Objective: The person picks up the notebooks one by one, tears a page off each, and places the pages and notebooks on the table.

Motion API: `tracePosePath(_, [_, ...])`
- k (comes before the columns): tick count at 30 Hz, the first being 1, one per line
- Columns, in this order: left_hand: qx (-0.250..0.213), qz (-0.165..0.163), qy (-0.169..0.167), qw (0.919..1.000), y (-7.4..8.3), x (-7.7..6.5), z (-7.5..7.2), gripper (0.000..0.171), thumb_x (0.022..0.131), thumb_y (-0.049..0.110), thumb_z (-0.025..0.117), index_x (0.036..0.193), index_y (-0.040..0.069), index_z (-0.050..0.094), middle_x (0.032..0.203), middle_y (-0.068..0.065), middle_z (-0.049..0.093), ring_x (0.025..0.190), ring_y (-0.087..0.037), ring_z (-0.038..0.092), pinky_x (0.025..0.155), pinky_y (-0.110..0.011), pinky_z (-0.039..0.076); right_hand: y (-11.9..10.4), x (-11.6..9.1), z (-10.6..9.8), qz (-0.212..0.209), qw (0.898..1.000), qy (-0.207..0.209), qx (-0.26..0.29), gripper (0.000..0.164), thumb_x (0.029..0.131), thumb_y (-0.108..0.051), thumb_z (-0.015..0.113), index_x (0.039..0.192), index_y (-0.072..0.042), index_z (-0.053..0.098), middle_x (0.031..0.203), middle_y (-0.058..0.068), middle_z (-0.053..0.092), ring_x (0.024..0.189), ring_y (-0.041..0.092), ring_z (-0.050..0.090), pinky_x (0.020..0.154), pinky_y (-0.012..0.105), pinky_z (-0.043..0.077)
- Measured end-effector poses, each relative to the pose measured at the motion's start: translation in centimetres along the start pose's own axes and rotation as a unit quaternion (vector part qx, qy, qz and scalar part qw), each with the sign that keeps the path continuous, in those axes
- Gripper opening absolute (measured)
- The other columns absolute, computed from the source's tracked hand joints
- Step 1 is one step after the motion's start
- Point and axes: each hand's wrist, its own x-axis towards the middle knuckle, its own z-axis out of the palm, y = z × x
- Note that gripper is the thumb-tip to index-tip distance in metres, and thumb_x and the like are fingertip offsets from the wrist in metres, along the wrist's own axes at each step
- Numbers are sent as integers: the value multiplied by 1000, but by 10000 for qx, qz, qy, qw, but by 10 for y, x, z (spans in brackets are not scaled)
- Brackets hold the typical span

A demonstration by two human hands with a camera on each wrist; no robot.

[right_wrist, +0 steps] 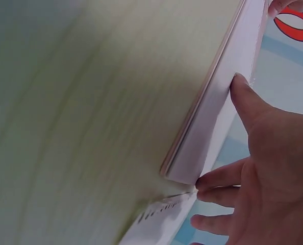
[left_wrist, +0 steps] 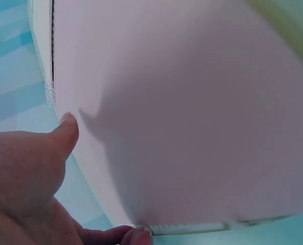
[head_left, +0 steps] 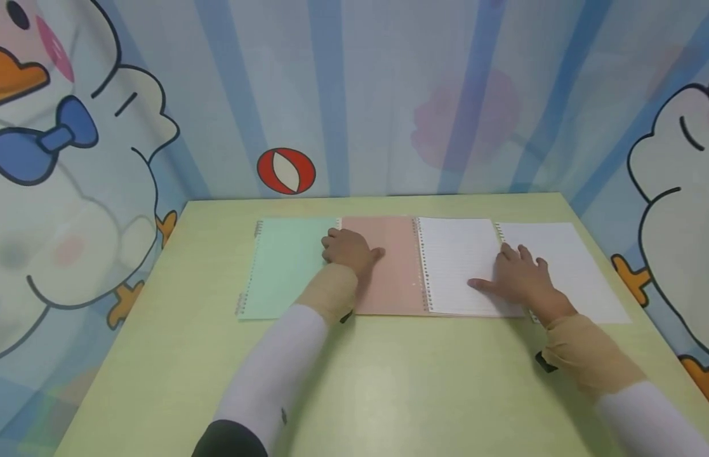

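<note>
Several notebook pieces lie side by side in a row. At the left is a green spiral-bound cover (head_left: pixel 288 266). My left hand (head_left: pixel 350 249) rests where it meets a pink cover (head_left: pixel 391 273), fingertips at the seam and thumb stretched out over the pink. Joined to the pink by a line of rings is a stack of white lined pages (head_left: pixel 454 254). My right hand (head_left: pixel 521 277) touches this stack's right edge with its fingertips, its thumb (right_wrist: pixel 246 97) spread over the page. A white sheet (head_left: pixel 577 273) with punched holes lies just right of it, partly covered by that hand.
The pale yellow-green table (head_left: pixel 411 381) extends in front of the row. Behind it stands a blue-striped backdrop (head_left: pixel 365 95) with a red and white ball (head_left: pixel 286 171) printed on it. Cartoon figures cover both side walls.
</note>
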Motion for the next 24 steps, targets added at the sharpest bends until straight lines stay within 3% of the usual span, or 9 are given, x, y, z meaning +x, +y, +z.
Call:
tracePosePath(4, [133,-121,-230,9996,5,4,0,102,81,85,54,125,-6,56,100,-17,49,83,-25,46,60,-33,43,2,0,2,5,9999,-121,0,108,91,-74,54,143,20,40,158,38,24,144,58,12,107,81,19])
tracePosePath(11, [-410,-660,-394,9962,5,11,-2,110,71,85,66,132,-5,50,108,-18,50,91,-27,47,73,-38,46,1,1,1,-119,9998,-179,-18,103,93,-71,54,140,20,44,158,37,25,144,58,12,107,80,19])
tracePosePath(15, [-637,-698,-383,9948,3,11,-2,116,69,84,69,137,-6,45,114,-20,49,95,-29,48,76,-40,48,0,0,0,-120,9997,-199,73,102,93,-69,55,140,21,43,157,37,25,144,58,12,106,81,18])
tracePosePath(24, [-848,-592,-207,9944,-3,7,1,116,65,85,71,130,-7,42,111,-21,46,92,-30,46,68,-40,48,3,2,4,-86,9998,-187,84,106,93,-70,54,144,21,37,158,38,24,144,58,12,108,80,18])
